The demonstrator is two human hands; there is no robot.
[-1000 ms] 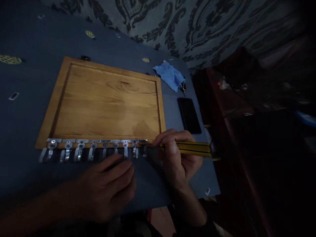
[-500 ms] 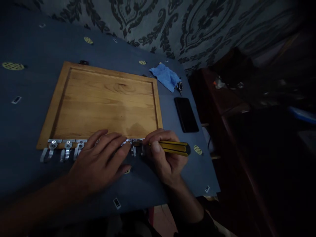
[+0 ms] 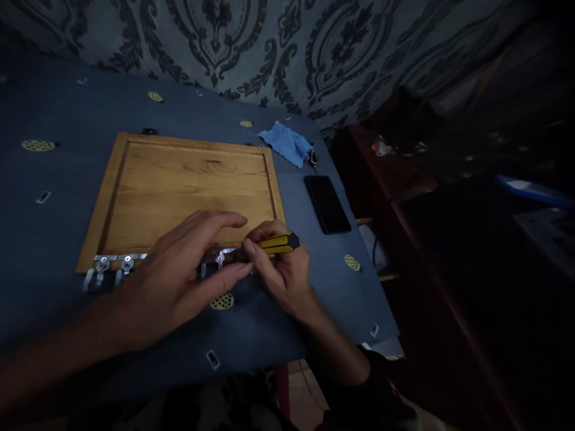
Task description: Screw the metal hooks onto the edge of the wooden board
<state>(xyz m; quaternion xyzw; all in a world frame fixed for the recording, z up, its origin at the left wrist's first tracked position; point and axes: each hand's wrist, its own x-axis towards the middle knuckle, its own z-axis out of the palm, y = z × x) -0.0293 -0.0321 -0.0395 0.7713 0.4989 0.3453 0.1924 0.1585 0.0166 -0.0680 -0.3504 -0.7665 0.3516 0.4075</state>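
A shallow wooden tray-like board [image 3: 193, 197] lies on the table with several metal hooks [image 3: 104, 266] along its near edge. In my right hand [image 3: 287, 269] is a screwdriver [image 3: 278, 242] with a yellow and black handle, gripped near the board's near right corner. The screwdriver's tip is hidden behind fingers. My left hand [image 3: 175, 281] is raised over the row of hooks, fingers stretched and thumb apart, with nothing seen in it. It covers the middle hooks. One hook [image 3: 220, 258] shows between thumb and forefinger.
A black phone [image 3: 327, 203] lies on the blue tablecloth [image 3: 58, 227] right of the board. Behind it are a blue cloth [image 3: 286, 143] and a small dark metal item [image 3: 313, 158]. A patterned wall [image 3: 251, 54] borders the table's far side. Dark furniture [image 3: 431, 251] stands at the right.
My left hand has lifted from the hooks and spread its thumb and fingers. My right hand has turned the screwdriver so its handle points more toward the far side. The view has shifted slightly.
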